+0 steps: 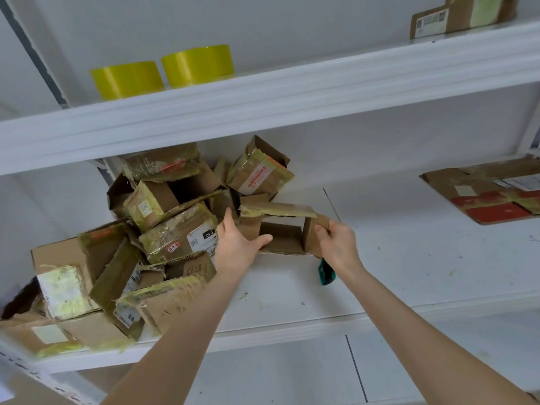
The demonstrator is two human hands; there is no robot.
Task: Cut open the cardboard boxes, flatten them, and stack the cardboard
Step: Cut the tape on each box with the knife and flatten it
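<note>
left hand (236,247), right hand (336,244) grip open-ended corrugated box (282,236); ragged, tape-crusted flaps.

The white middle shelf (394,273) carries a heap of taped cardboard boxes (131,258) at left, an open box (280,235) mid-shelf and flattened cardboard (491,194) at right. The upper shelf (292,92) bears two yellow tape rolls (127,78).
</note>
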